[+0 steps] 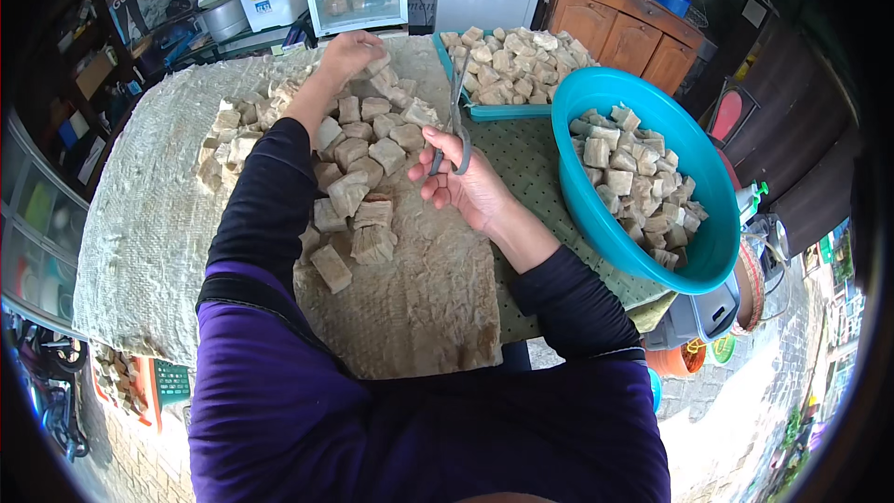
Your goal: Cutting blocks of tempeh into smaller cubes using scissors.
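My right hand [464, 185] holds grey-handled scissors [457, 119] by the finger loops, blades pointing up and away from me. At the far side of the work surface, my left hand [349, 59] curls its fingers over a pale fibrous cube [379, 65], apparently mineral wool; the underside of the grip is hidden. Between and below my hands lies a loose spread of similar cubes [350, 152]. Another heap of cubes [230, 136] sits left of my left forearm. They all rest on thick fibrous slabs [426, 293] covering the table.
A turquoise basin [580, 202] of cubes stands at the right on a green dotted cloth [513, 154]. Behind it, a teal tray [506, 112] is heaped with more. An orange crate [150, 391] is on the floor at lower left. A wooden cabinet [628, 31] stands at the back.
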Tool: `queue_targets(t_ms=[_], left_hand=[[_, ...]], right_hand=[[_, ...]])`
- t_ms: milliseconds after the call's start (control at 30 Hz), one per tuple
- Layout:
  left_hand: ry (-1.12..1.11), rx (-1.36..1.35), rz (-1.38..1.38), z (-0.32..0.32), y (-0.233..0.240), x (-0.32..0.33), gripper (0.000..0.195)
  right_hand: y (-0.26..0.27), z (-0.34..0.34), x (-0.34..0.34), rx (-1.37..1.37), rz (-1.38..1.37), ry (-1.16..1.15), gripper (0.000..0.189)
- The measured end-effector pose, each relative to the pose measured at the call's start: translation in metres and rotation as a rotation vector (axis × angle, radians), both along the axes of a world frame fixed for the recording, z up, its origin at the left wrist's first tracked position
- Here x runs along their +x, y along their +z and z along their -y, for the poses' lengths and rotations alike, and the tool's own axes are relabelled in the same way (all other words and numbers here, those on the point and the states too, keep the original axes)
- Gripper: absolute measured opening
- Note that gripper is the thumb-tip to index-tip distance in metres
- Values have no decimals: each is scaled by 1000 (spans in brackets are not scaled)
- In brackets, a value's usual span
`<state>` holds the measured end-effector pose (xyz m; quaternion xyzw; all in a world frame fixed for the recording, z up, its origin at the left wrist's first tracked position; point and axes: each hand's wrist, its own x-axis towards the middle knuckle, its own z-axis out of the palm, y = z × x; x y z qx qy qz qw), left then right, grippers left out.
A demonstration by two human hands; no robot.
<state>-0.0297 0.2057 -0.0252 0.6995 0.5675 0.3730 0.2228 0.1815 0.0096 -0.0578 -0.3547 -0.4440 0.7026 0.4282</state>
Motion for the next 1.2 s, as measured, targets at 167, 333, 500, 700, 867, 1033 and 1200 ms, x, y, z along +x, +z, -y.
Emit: queue_targets(t_ms=[167,333,500,700,867,1033,1200], left_hand=[[-61,-107,305,37,33,-17,22],[-270,-226,600,80,46,-49,34],[-370,-252,945,115,31,-53,38],[-442,-341,1079,141,28,-35,41],[-446,-360,1120,158,28,-11,33],[-391,-245,991,168,29,0,31],[-393,-208,945,172,26,6,30]], right_hand=[[0,-1,2,4,-15,6,39],[1,-1,0,11,-14,-4,42],[7,0,4,27,42,76,48],[19,12,6,202,436,214,56],[25,19,3,327,634,160,61],[21,19,2,318,692,120,62],[19,17,2,337,725,93,61]])
